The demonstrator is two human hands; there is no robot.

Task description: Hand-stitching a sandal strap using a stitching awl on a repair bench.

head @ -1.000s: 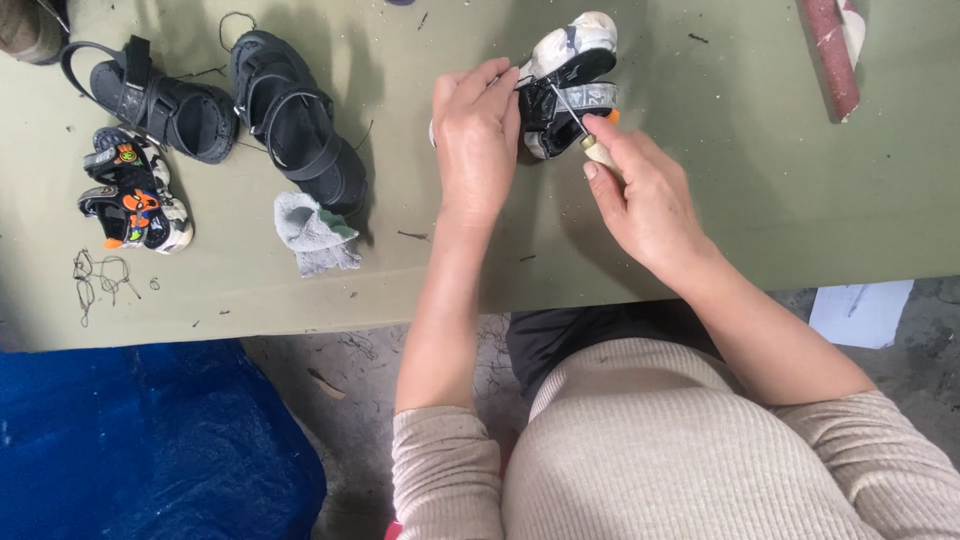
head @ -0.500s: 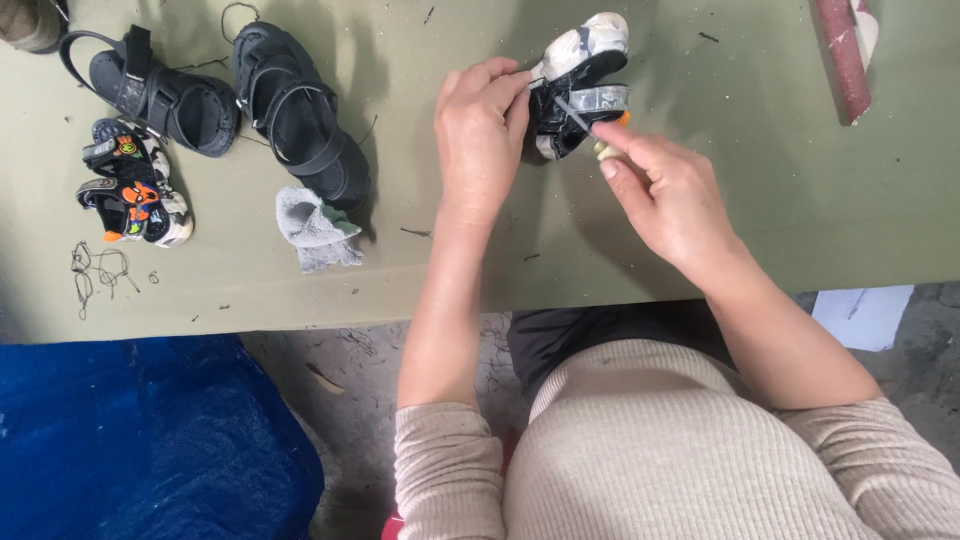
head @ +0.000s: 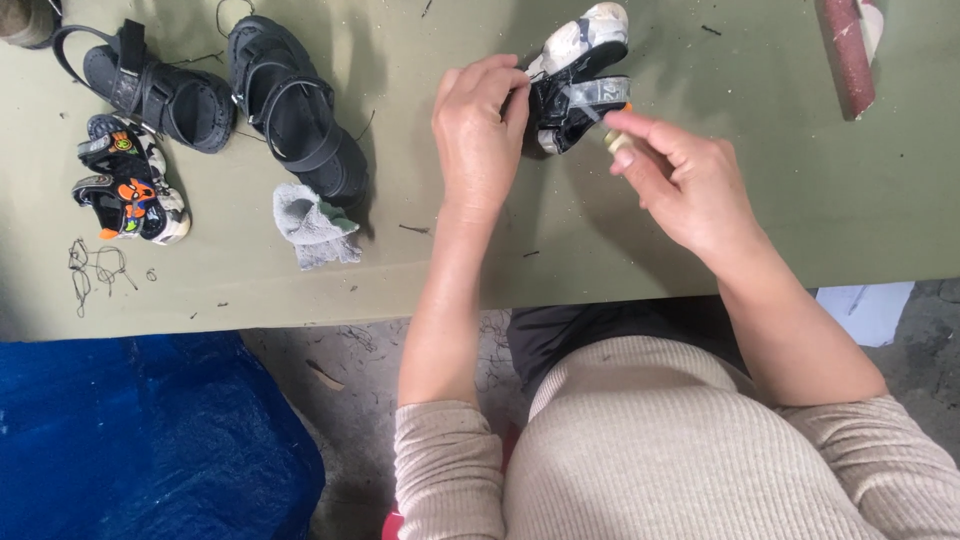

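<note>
Olive-green table top (head: 700,240), scuffed, strewn with thread scraps and crumbs. Below its near edge, grey concrete floor (head: 350,380), dusty and littered. At lower left, crinkled blue tarp (head: 130,440). At right, pale paper sheet (head: 865,310) on the floor. Soft, even light, faint shadows.

We see an olive-green table (head: 700,230) bearing black sandals (head: 300,110), a grey rag (head: 312,225), perhaps thread scraps (head: 95,265).
</note>
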